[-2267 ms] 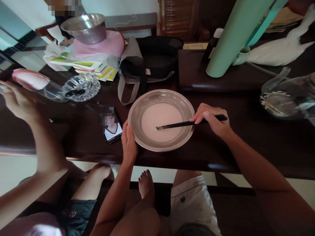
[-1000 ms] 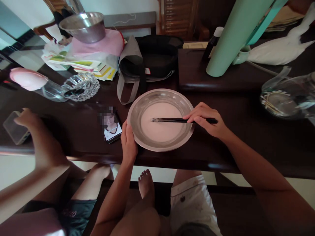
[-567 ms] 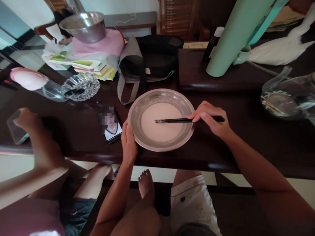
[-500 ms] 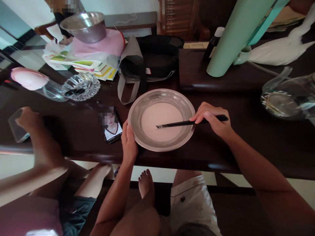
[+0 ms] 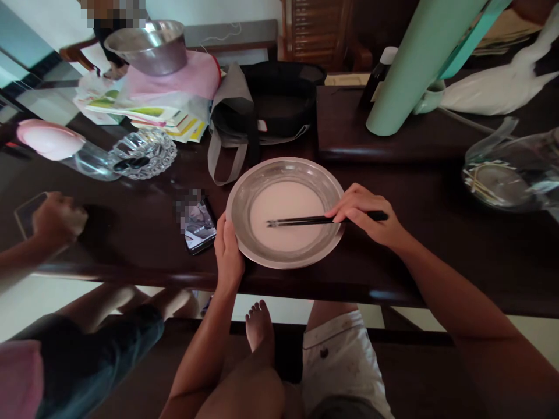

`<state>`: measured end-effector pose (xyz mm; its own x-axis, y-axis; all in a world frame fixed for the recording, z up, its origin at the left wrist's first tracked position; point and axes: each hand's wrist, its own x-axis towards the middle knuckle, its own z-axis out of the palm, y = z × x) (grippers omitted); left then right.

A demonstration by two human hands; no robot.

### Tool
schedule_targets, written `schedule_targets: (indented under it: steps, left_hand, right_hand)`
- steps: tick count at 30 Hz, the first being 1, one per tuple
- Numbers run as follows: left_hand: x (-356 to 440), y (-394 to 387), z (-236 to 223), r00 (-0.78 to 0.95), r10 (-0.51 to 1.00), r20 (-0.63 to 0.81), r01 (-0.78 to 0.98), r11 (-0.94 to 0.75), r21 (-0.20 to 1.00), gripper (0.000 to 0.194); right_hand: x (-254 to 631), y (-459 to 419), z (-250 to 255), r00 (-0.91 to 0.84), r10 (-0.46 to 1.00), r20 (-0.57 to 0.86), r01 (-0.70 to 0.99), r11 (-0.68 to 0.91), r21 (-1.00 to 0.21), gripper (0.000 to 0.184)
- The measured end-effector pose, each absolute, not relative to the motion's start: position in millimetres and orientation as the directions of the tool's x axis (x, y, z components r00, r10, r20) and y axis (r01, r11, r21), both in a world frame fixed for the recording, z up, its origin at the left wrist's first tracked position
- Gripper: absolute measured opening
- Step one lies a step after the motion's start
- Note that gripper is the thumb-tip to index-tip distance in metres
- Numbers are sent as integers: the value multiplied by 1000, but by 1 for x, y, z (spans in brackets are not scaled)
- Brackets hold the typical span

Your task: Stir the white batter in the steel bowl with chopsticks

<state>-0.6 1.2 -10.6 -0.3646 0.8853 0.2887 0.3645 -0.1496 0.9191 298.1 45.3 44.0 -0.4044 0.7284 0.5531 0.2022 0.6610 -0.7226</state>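
Note:
A wide metal bowl [image 5: 242, 247] stands on the dark table in front of me, with a pale, milky liquid [image 5: 288, 201] in its bottom. My left hand [image 5: 227, 256] grips the bowl's left rim, fingers on the outside. In my right hand [image 5: 371, 214] is a pair of black chopsticks [image 5: 305, 220], held nearly level over the bowl's right rim. Their tips are at the liquid near the bowl's middle and look wet. A phone [image 5: 198, 224] with a lit screen lies just left of my left hand.
A co-worker's hand [image 5: 59, 218] holds a clear flat case at the left. Behind the bowl are a black and grey bag [image 5: 279, 105], a glass ashtray [image 5: 148, 154], books under another metal bowl [image 5: 152, 49], and a green cylinder [image 5: 419, 70]. A glass jar [image 5: 498, 180] stands right.
The chopsticks and my right hand have shifted left across the liquid. My left hand stays on the bowl. The co-worker's arm and body have moved left, and the phone's picture has changed.

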Motion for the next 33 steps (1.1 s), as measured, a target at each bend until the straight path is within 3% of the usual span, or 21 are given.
schedule_targets:
  steps: [7,12,17,23,28,33]
  left_hand:
    - [0,2,-9,-368,885,285,368,-142,919,56]
    - [0,1,-7,-372,887,272,379,-122,917,59]
    - [0,1,-7,-370,889,271,366,-129,922,56]
    - [0,2,-8,-384,883,272,369,-123,921,59]
    - [0,1,-9,-375,889,263,360,-122,925,58]
    - [-1,1,-11,-392,883,256,350,-114,930,57]
  right_hand:
    - [301,45,43,-334,768,546,182,621,-762,37]
    - [299,45,43,-398,730,556,220,664,-715,26]
    - [300,45,43,-324,776,541,189,613,-767,37]
    - [300,46,42,-390,737,552,234,660,-714,26]
    - [301,44,44,-325,777,540,185,612,-769,38]
    - [298,44,45,-396,734,552,212,657,-723,29]
